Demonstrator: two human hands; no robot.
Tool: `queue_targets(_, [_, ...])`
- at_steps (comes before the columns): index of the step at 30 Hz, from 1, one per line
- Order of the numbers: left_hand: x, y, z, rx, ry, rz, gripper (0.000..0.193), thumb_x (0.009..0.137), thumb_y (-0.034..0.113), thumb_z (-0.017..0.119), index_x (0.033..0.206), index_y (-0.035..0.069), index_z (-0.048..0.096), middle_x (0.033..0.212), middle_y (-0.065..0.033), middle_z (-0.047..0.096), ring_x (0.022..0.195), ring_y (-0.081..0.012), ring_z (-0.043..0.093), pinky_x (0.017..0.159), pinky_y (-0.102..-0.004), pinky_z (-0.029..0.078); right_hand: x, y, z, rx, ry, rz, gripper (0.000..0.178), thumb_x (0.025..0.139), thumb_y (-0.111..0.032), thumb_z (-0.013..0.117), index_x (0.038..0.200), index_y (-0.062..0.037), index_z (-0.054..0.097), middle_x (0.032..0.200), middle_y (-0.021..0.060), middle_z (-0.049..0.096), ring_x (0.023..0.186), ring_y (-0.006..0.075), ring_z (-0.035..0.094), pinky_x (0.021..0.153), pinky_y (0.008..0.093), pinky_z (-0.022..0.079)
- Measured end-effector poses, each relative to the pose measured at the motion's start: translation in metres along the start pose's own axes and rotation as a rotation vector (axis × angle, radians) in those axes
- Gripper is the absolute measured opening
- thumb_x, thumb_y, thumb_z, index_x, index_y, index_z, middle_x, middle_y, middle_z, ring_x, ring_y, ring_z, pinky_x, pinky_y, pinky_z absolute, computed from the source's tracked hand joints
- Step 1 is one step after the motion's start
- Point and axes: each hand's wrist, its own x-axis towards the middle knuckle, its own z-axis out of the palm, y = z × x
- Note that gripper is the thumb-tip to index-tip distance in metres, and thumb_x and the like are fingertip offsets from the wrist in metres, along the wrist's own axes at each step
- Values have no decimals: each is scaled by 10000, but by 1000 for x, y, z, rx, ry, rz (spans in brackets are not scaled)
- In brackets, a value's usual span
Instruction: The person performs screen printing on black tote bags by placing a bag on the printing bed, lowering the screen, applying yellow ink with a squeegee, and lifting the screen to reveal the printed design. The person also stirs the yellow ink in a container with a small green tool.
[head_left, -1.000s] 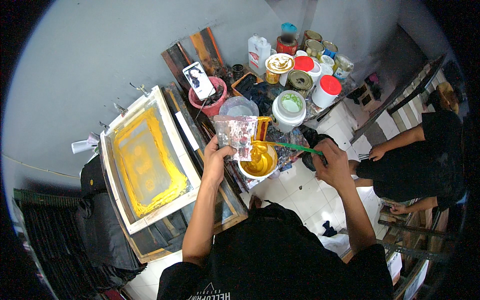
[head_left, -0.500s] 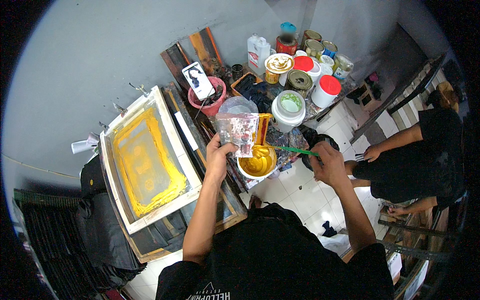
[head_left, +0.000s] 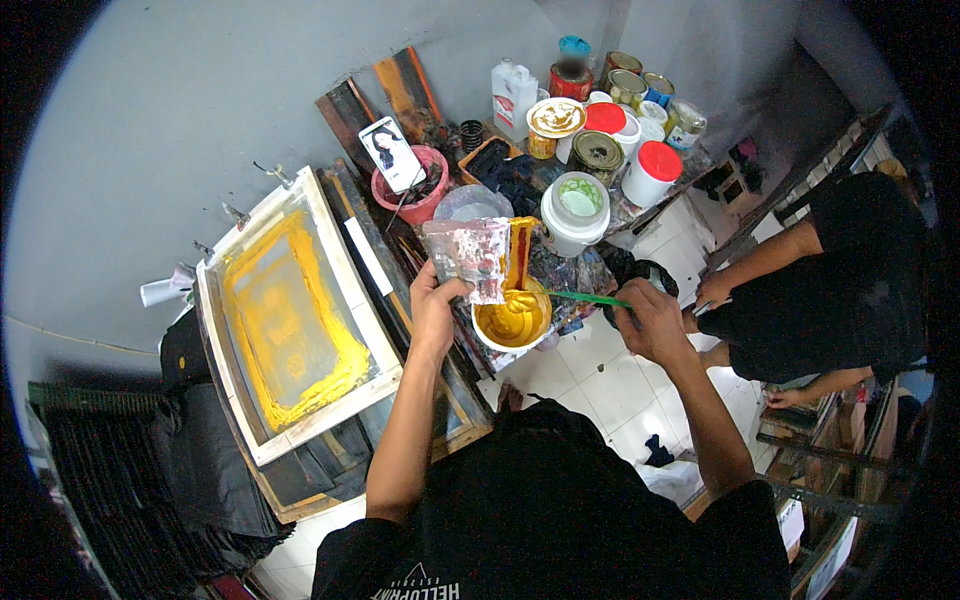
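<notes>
My left hand grips a squeegee by its stained, pale holder. The squeegee is raised, and yellow ink coats its blade on the right side. In my right hand is a green stirring stick, its far end smeared with yellow ink against the lower end of the blade. Directly beneath stands a white tub holding yellow ink. To the left lies a screen-printing frame, with a thick band of yellow ink around its mesh.
Ahead are a white bucket, several paint cans, a red-lidded jar and a pink bucket with a phone leaning on it. Another person stands at right. Black fabric hangs at lower left.
The squeegee has shifted slightly left and up, and the stick's end is still at its blade. My right hand has moved slightly left. The other person's arm at right has shifted.
</notes>
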Motion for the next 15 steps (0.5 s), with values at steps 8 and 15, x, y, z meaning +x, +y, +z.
queue_targets(8, [-1, 0, 3, -50, 21, 56, 440, 740, -121, 573, 1153, -2, 666, 1043, -46, 724, 918, -136, 640, 879, -277, 487, -6, 6, 10, -19, -66, 6, 219, 822, -77, 721, 1006, -48, 605, 995, 155, 632, 906, 357, 676, 752, 472, 566])
queue_targets(15, [-2, 11, -1, -143, 47, 95, 422, 748, -136, 568, 1141, -4, 649, 1072, -55, 722, 958, -145, 657, 891, -284, 495, -5, 4, 26, -89, -138, 7, 167, 855, -104, 689, 976, -38, 594, 1004, 162, 615, 922, 352, 668, 780, 468, 569])
